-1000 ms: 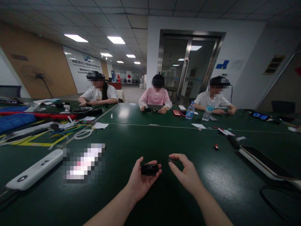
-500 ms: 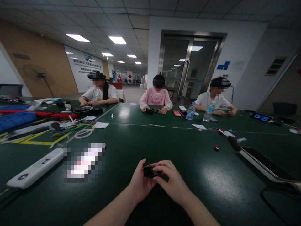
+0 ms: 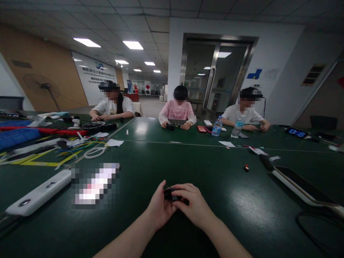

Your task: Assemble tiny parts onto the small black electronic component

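Above the near part of the green table, both hands meet around a small black box-shaped object (image 3: 168, 194); its exact kind is too dark to make out. My left hand (image 3: 160, 206) cups it from the left and below, thumb pointing up along its side. From the right, my right hand (image 3: 192, 202) wraps its curled fingers over the object, hiding much of it. Fingers of both hands are closed on it.
A pixelated, phone-shaped bright thing (image 3: 98, 186) and a white power strip (image 3: 40, 193) lie to the left. On the right are a small red-and-silver item (image 3: 246, 168) and a white-edged tablet-like device (image 3: 303, 186). Water bottles (image 3: 217, 126) stand farther back, before seated people (image 3: 178, 109).
The black object has turned slightly in my hands, and my right fingers now cover more of it. The whole view has shifted a little.
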`<state>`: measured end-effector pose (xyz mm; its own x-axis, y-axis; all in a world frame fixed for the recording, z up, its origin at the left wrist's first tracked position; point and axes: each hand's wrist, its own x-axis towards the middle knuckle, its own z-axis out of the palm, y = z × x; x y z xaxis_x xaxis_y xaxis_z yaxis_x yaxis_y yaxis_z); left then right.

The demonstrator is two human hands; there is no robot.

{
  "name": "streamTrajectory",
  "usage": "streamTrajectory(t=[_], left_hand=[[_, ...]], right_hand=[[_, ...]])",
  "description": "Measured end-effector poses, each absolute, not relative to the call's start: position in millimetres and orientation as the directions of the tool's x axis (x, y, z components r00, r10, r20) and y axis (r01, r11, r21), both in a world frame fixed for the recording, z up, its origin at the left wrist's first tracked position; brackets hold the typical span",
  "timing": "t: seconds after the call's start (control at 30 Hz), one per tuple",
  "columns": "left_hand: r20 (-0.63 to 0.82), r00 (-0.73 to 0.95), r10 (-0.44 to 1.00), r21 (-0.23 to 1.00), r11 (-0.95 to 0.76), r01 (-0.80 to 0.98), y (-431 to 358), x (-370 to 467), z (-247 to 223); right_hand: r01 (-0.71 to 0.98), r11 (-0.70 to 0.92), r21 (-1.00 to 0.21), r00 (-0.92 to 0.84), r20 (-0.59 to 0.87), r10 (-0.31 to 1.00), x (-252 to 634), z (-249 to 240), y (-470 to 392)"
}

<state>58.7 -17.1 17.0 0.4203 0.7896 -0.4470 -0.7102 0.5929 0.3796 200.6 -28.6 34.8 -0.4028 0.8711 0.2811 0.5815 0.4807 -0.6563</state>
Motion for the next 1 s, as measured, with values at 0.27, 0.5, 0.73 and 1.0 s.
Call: streamTrajectory(t=[0.27,0.5,0.73,1.0], left_hand=[[-0.421,0.435,0.796,0.496,0.603,-0.625,-16,51,19],[-0.276,0.488,0.828,0.674,0.528,-0.516,-17,41,20],[-0.274,0.435,0.858,0.772,0.466,-0.432,-17,41,19],[-0.208,0.515,0.831,0.775,0.462,-0.432,-12,32,14]], right_hand=[[0.545,0.487,-0.682,-0.436,0.266,0.860,209,39,-31],[0.527,0.396,-0.752,-0.339,0.241,0.909,213,39,-31],[0.549,0.419,-0.724,-0.353,0.254,0.901,213,37,-31],[0.515,0.482,-0.709,-0.388,0.309,0.868,214,33,-26]])
